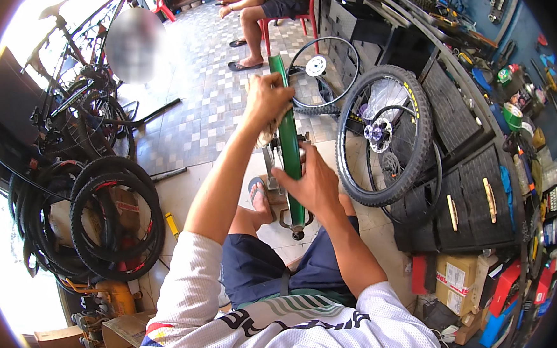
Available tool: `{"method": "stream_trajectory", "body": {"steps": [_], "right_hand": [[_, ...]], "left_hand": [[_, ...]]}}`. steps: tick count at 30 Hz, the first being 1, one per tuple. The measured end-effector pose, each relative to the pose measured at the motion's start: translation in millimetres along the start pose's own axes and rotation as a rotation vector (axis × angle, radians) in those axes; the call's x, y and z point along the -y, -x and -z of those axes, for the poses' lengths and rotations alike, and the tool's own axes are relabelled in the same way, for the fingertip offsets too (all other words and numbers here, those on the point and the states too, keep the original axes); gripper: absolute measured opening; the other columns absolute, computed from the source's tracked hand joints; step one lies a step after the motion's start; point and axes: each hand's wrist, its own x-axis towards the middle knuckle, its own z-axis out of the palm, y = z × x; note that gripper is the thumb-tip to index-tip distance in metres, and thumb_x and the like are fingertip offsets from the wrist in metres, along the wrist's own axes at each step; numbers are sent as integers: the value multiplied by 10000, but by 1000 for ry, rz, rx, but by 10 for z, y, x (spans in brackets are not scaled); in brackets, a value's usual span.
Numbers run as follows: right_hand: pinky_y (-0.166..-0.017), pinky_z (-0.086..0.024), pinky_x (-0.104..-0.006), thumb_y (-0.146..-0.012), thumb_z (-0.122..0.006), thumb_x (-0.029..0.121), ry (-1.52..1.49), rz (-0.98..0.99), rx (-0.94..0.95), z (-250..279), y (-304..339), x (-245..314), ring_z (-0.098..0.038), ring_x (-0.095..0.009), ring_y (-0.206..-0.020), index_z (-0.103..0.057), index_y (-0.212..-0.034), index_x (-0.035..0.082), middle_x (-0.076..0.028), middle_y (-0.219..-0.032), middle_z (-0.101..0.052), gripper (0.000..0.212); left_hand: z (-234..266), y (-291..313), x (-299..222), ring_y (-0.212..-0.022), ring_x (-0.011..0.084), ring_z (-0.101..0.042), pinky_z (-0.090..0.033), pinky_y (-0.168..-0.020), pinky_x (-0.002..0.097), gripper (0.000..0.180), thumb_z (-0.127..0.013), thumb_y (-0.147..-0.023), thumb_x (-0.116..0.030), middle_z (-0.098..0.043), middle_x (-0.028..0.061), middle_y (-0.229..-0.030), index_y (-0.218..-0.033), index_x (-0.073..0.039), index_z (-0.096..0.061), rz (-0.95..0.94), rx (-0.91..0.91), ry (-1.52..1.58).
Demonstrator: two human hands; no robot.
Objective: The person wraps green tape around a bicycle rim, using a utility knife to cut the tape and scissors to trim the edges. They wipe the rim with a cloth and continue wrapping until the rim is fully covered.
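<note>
A narrow wheel rim with a green band round it (291, 143) stands upright, edge-on, in front of me between my knees. Metal parts of what looks like a wheel stand (271, 164) show beside it. My left hand (268, 98) is closed over the rim's far part, fingers curled across the green band. A pale cloth (267, 135) hangs just under that hand. Nearer to me, my right hand (313, 179) grips the rim from the right, thumb laid over the band. Its other fingers are partly hidden behind the rim's side.
A wheel with a knobby tire (414, 144) leans against dark cabinets (465, 192) at right, a thinner wheel (355, 67) beyond. Several tires (151, 230) are piled at left, near bicycles (61, 78). A seated person (273, 8) is ahead. Tools crowd the right bench; boxes (457, 284) sit below.
</note>
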Motion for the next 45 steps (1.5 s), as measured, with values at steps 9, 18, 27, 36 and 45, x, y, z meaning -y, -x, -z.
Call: {"method": "stream_trajectory", "body": {"steps": [9, 18, 27, 36, 45], "right_hand": [[-667, -544, -500, -841, -754, 353, 63, 4, -62, -270, 179, -145, -683, -430, -757, -531, -1093, -2, -225, -837, -685, 489], [-672, -552, -442, -864, -759, 345, 97, 2, 24, -638, 1209, -774, -672, -354, -844, -535, -1052, 37, -155, -932, -646, 425], [-787, -554, -471, -764, -760, 674, 96, -195, 442, -671, 1215, -1210, -698, -366, -1015, -579, -1181, 65, -187, -1123, -694, 760], [-723, -556, -459, -829, -777, 332, -13, 83, -159, 8, -245, 49, -686, -399, -835, -566, -1195, -4, -202, -976, -681, 539], [-608, -543, -437, -801, -804, 311, -21, 1, -154, -300, 701, -287, -675, -357, -742, -550, -997, 53, -148, -867, -653, 412]], "left_hand": [[106, 492, -284, -938, 315, -456, -349, -936, 412, 274, -716, -657, -192, -530, 107, -660, -616, -39, -493, -78, -8, 64], [45, 59, -153, -948, 379, -510, -435, -919, 460, 273, -721, -656, -204, -568, 221, -774, -633, -11, -529, 32, 42, 77], [55, -91, -208, -512, 171, -395, -471, -591, 388, 270, -713, -645, -167, -478, 138, -521, -606, 26, -528, 80, 44, 247], [30, 313, -234, -996, 404, -474, -418, -922, 452, 276, -726, -663, -251, -566, 225, -761, -665, -29, -564, 17, 55, 36], [71, -188, -96, -737, 258, -578, -504, -748, 418, 276, -752, -660, -236, -563, 145, -628, -628, -16, -588, 54, 91, 60]]}}
